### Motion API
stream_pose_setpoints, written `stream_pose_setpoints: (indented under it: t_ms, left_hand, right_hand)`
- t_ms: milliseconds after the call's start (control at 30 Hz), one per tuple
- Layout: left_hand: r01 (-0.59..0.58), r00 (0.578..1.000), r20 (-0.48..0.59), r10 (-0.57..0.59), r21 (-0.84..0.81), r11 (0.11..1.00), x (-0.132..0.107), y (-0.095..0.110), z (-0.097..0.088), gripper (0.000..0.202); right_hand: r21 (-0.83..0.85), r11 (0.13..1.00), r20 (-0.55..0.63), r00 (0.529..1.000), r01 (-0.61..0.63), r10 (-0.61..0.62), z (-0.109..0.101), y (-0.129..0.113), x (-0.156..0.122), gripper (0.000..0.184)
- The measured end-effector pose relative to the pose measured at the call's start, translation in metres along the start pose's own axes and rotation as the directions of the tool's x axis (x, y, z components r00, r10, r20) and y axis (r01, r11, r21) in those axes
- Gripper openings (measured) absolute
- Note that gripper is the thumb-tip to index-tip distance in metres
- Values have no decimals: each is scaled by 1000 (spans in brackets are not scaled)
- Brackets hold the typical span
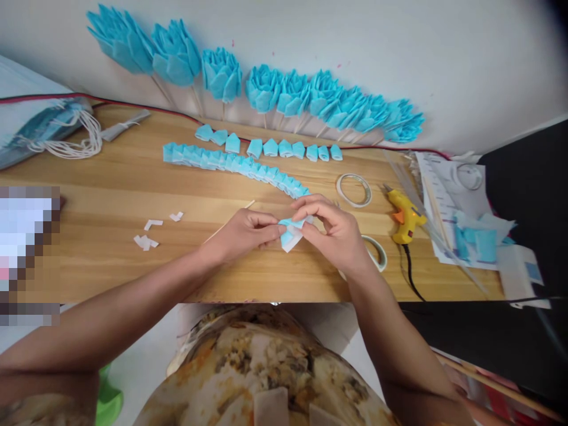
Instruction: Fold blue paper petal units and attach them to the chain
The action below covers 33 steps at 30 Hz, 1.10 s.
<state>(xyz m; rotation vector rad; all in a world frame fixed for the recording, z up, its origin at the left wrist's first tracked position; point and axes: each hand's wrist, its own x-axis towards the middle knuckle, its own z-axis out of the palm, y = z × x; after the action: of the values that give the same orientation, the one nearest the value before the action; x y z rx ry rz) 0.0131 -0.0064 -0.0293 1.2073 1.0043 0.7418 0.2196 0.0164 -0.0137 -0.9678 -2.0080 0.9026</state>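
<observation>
Between both hands, above the wooden table, is a small blue and white folded petal piece (291, 238). My left hand (248, 232) pinches its left edge between thumb and fingers. My right hand (331, 228) grips the upper right side, thumb below and fingers over the top. Just beyond the hands, a curved row of overlapping blue petals (235, 164) lies on the table, its right end partly covered by my right hand. Behind that sits a spaced row of single folded blue petals (270, 147).
Blue flowers on sticks (264, 89) lean along the wall. To the right are a tape roll (354, 189), a second roll (380, 254) partly hidden by my arm, and a yellow glue gun (406, 219). White paper scraps (146, 242) and bundled white cord (91, 139) lie left.
</observation>
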Motion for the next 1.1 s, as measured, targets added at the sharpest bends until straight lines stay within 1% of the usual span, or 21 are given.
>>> stream_pose_setpoints:
  t_ms: [133, 233, 500, 667, 767, 833, 1000, 1100]
  left_hand:
    - [19, 1000, 3, -19, -28, 999, 0, 2, 1, 38]
    - [17, 1000, 4, -17, -40, 999, 0, 2, 2, 39]
    - [10, 1000, 6, -10, -51, 999, -1, 4, 2, 43]
    - [23, 1000, 10, -23, -47, 999, 0, 2, 2, 43]
    - [26, 1000, 7, -26, -30, 999, 0, 1, 2, 42]
    - [25, 1000, 3, -25, -27, 999, 0, 0, 2, 42]
    - [20, 1000, -2, -20, -31, 999, 2, 0, 2, 41]
    - [19, 1000, 1, -19, -21, 1000, 2, 0, 2, 40]
  right_hand:
    - [-118, 993, 21, 999, 32, -30, -3, -3, -1, 18]
    - [-156, 987, 17, 999, 44, -42, -3, -6, -2, 20]
    - [-153, 987, 30, 999, 50, -46, -2, -6, -2, 21]
    - [-105, 994, 18, 1000, 21, -19, -4, -10, -2, 17]
    - [-104, 995, 26, 1000, 8, -6, -5, -12, -3, 25]
    - [-130, 991, 27, 1000, 3, 1, -4, -11, -4, 27]
    - [-104, 994, -59, 998, -44, 38, 0, -5, -3, 25]
    - [-129, 992, -57, 998, -12, 5, 0, -5, -1, 25]
